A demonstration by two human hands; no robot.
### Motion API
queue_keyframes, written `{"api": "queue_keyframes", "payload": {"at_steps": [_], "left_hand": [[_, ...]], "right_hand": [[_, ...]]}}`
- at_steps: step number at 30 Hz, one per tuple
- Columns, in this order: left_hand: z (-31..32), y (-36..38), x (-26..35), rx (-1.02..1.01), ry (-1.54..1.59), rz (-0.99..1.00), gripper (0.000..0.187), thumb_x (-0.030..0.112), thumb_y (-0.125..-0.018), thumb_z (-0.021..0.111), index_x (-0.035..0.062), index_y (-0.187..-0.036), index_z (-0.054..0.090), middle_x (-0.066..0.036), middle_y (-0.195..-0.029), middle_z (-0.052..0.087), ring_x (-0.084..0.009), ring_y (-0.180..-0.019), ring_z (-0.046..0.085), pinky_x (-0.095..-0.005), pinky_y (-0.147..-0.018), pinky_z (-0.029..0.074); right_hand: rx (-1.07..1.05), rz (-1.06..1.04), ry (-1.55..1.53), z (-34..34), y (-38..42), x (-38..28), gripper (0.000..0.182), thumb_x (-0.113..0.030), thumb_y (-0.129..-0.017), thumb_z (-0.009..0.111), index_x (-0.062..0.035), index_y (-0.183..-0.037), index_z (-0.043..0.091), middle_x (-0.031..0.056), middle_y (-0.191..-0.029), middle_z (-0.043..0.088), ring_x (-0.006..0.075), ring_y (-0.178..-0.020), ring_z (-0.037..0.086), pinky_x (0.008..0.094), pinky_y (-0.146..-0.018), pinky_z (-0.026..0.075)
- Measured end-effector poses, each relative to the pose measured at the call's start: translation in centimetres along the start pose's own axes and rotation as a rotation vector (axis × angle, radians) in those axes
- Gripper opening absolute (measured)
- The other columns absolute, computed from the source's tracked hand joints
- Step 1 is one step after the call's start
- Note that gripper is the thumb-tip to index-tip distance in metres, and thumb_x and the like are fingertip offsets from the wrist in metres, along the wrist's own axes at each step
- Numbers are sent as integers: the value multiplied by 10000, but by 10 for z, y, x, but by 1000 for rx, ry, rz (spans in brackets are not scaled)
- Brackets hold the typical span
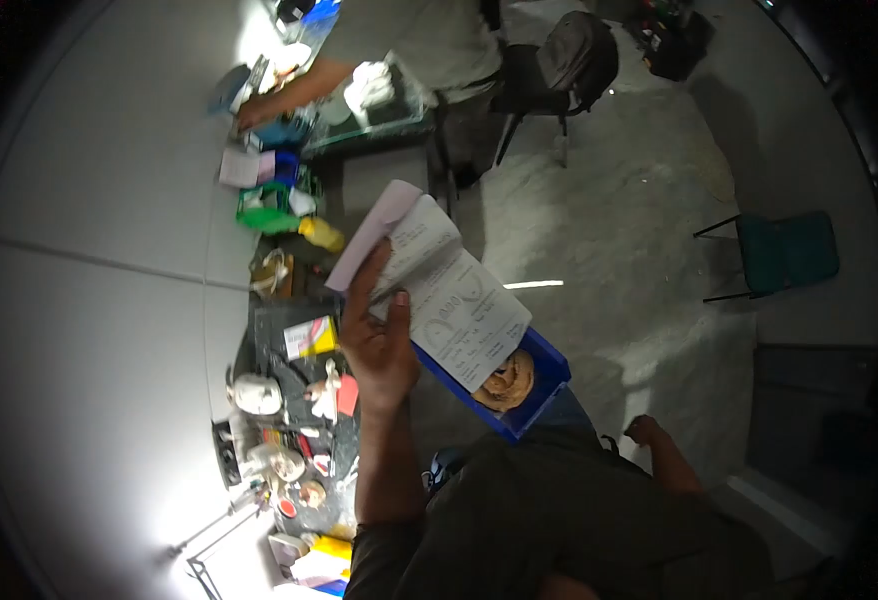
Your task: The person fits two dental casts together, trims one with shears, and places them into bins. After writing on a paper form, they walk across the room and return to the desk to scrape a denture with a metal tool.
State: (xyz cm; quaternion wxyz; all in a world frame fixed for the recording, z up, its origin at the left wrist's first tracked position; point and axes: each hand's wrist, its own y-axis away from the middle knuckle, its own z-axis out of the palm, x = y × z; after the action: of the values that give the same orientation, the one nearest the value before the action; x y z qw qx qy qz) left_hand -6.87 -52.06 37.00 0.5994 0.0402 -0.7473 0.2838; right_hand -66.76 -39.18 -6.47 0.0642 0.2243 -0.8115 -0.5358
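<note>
My left hand (374, 345) is closed on an unfolded paper form (464, 315) with printed and handwritten marks, its thumb and a finger over the upper part. The form lies over a blue tray (556, 375), covering much of it. A tan, curved, dental-model-like piece (509, 382) sits in the tray's uncovered end. My right hand (645, 430) is low at the right, apart from the tray, with its fingers curled in and nothing visible in them.
A cluttered workbench (279, 320) runs along the left, with a yellow-and-white box (311, 338) and a lamp (214, 530). Another person's arm (299, 92) reaches over the bench at the top. A dark chair (534, 95) and a green chair (789, 253) stand on the grey floor (599, 220).
</note>
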Motion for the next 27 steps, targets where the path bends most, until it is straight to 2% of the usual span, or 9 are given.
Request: {"api": "queue_keyframes", "payload": {"at_steps": [1,2,3,7,8,10,17,24,27], "left_hand": [[20,-11,6,-26,54,-22,478,-100,-922,524,-37,-1396,540,-180,-1427,562,-240,-1313,528,-336,-1100,397],[39,-20,10,-58,93,-24,477,-94,-924,530,-35,-1398,541,-178,-1426,564,-240,-1315,527,-335,-1101,396],[59,-28,11,-91,130,-33,477,-88,-927,536,-33,-1401,541,-177,-1426,566,-240,-1317,526,-334,-1101,395],[132,-55,6,-241,88,22,479,-70,-934,544,-25,-1411,537,-168,-1430,569,-237,-1313,532,-326,-1101,392],[136,-82,16,-229,98,-14,478,-61,-931,552,-24,-1408,540,-169,-1421,577,-240,-1313,533,-329,-1107,386],[186,-101,14,-287,145,-31,479,-57,-932,551,-18,-1409,541,-168,-1417,581,-241,-1311,534,-332,-1109,384],[365,-164,7,-515,242,9,458,-49,-932,548,-14,-1389,564,-162,-1408,584,-236,-1288,547,-347,-1116,377],[564,-238,-22,-718,393,1,449,-34,-946,557,-40,-1395,546,-164,-1430,568,-243,-1334,510,-359,-1142,340],[612,-278,-16,-805,398,-45,453,-33,-948,556,-42,-1401,540,-164,-1432,567,-248,-1348,501,-359,-1146,335]], "right_hand": [[-180,110,66,78,-58,66,351,-306,-904,709,-76,-1169,709,166,-1178,704,291,-1001,706,472,-864,579],[-89,624,-769,-38,38,9,354,-290,-912,687,-28,-1149,702,170,-1099,728,259,-880,731,489,-774,591],[-16,678,-709,-48,39,20,362,-287,-897,686,41,-1051,709,201,-964,734,248,-838,726,466,-774,581],[574,385,-639,-71,-26,57,435,-301,-872,687,89,-1066,681,218,-913,712,277,-775,706,405,-775,568],[282,512,-943,-168,29,35,448,-287,-885,680,77,-1146,662,220,-1025,707,283,-767,699,411,-759,561],[803,294,-1172,-159,-36,45,374,-222,-886,694,63,-1124,654,207,-1028,709,278,-821,692,401,-758,557],[718,149,-1087,-299,74,50,327,-204,-862,712,-6,-1119,676,193,-1017,732,333,-932,714,417,-828,555],[909,981,-1473,-39,-21,217,377,-192,-853,683,50,-1141,647,231,-1107,697,325,-972,694,443,-808,552],[392,1157,-1414,-6,53,187,230,-218,-891,585,-22,-964,682,151,-960,699,310,-866,654,441,-801,527]]}}
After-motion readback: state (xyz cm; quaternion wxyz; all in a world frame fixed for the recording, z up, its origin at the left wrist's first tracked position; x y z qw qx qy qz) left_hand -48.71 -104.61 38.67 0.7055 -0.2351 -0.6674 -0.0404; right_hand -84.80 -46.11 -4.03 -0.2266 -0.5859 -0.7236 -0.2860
